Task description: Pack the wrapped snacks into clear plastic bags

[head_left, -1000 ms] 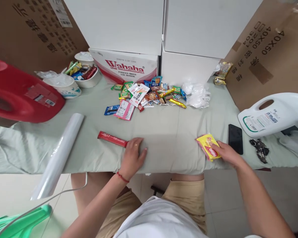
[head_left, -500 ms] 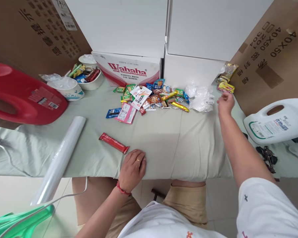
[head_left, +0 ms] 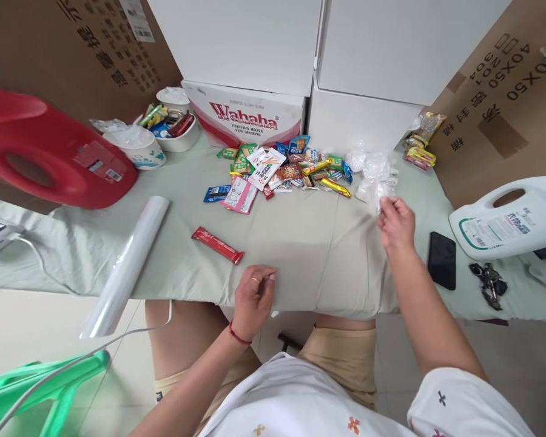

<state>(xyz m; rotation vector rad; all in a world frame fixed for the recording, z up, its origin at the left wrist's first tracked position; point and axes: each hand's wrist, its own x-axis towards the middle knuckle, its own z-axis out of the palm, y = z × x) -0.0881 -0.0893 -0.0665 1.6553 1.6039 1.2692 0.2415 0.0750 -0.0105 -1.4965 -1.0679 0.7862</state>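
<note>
My right hand (head_left: 397, 223), freed of the yellow-and-pink plastic packet (head_left: 421, 157), pinches crumpled clear plastic bags (head_left: 377, 174); my left hand (head_left: 255, 296) curls loosely, empty.

The person wears a white short-sleeved shirt (head_left: 295, 394) with small scattered cross-like motifs (head_left: 353, 424) in orange, black, tan and pinkish red. The shorts (head_left: 341, 355) are tan. A thin red bracelet (head_left: 239, 335) circles one wrist; a slim gold-coloured ring (head_left: 255, 280) sits on the left hand (head_left: 254, 297).
</note>
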